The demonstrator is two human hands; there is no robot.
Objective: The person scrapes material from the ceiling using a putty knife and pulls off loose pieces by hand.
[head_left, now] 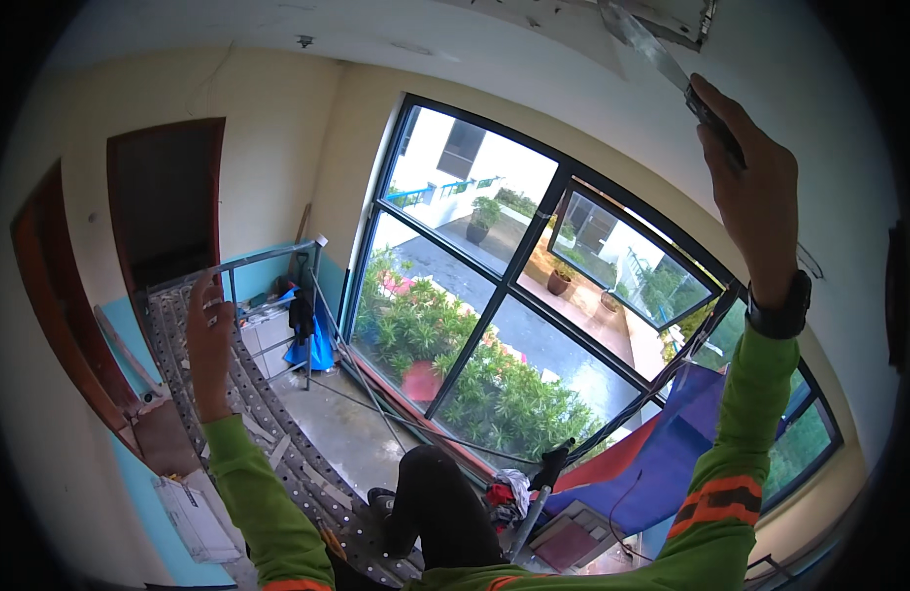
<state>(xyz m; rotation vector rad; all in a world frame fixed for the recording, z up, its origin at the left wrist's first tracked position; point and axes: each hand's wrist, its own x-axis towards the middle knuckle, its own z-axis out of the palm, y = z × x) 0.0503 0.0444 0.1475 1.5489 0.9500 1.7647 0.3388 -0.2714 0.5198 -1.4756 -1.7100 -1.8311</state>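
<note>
My right hand (pixel 755 187) is raised toward the ceiling at the upper right, closed around the dark handle of a putty knife (pixel 662 61). Its long, flat, pale blade points up and left, with the tip beside the rough edge of a ceiling opening (pixel 672 18). A dark watch (pixel 782 307) circles my right wrist. On the left, my left hand (pixel 210 340) is held up with its fingers loosely bent and apart, and nothing shows in it. Behind it, in the picture, lies a perforated metal scaffold platform (pixel 268 433).
A metal rail (pixel 268 258) rises at the platform's far end. Large black-framed windows (pixel 509 286) fill the wall ahead, one pane tilted open. Below right are a blue and red sheet (pixel 652 463) and bundled cloth (pixel 509 492). Doorways (pixel 169 202) stand at the left.
</note>
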